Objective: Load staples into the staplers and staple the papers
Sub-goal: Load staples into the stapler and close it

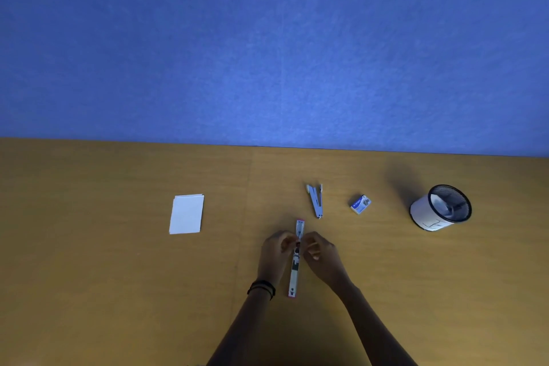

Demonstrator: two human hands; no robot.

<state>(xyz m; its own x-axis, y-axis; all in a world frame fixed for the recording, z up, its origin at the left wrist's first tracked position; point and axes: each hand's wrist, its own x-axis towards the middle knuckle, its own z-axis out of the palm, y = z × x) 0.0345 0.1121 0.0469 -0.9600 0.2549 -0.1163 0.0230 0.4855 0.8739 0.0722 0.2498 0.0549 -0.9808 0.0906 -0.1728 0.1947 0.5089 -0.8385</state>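
Observation:
A pink stapler lies unfolded flat on the wooden table, stretched lengthwise away from me. My left hand and my right hand pinch it from both sides near its hinge, fingertips closed on the metal channel. A second stapler, grey-blue and swung partly open, lies just beyond. Right of that one sits a small blue box of staples. A stack of white papers rests to the left, apart from both hands.
A black mesh cup with a white wrap stands tilted at the right. A blue wall rises behind the table's far edge. My left wrist wears dark bands.

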